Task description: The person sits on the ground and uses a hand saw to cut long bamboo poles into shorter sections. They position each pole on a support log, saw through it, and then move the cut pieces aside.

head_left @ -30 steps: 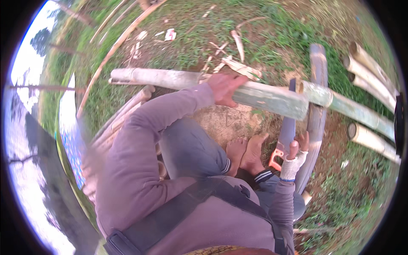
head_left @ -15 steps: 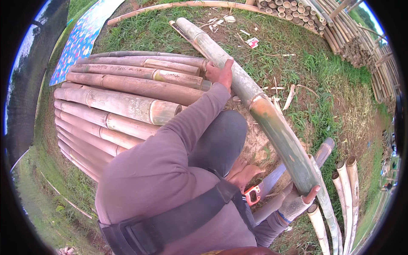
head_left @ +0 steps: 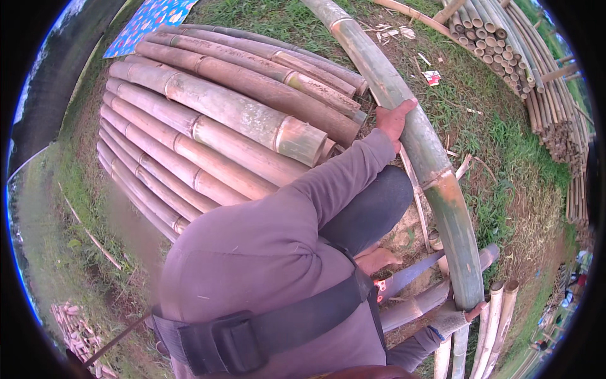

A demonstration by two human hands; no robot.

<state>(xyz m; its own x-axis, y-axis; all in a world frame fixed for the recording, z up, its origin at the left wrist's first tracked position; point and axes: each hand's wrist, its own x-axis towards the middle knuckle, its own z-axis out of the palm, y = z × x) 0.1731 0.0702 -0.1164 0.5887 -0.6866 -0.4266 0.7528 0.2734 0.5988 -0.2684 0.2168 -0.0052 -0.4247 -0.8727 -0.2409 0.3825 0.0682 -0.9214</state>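
A long, thick green-grey bamboo pole [head_left: 413, 139] slants across the view, bent by the lens, from the top centre to the lower right. My bare left hand [head_left: 396, 123] grips its left side, thumb lying over the top. At the pole's near end, my right hand [head_left: 451, 321] in a pale glove holds it from below, its fingers mostly hidden. Under the near part lies a handsaw [head_left: 410, 275], its orange handle partly covered by my body. A shorter bamboo piece [head_left: 416, 304] rests below the saw.
Left of me lies a wide row of cut bamboo poles [head_left: 189, 126]. Several thin poles [head_left: 499, 322] stand out at the lower right. A large bamboo stack [head_left: 499, 47] fills the far right. Wood chips [head_left: 391, 33] and a blue flowered sheet [head_left: 151, 25] lie on the grass.
The view has shifted, and the pole now stands more upright in it, its far end past the top edge. Both hands keep hold of it. The saw handle is more hidden.
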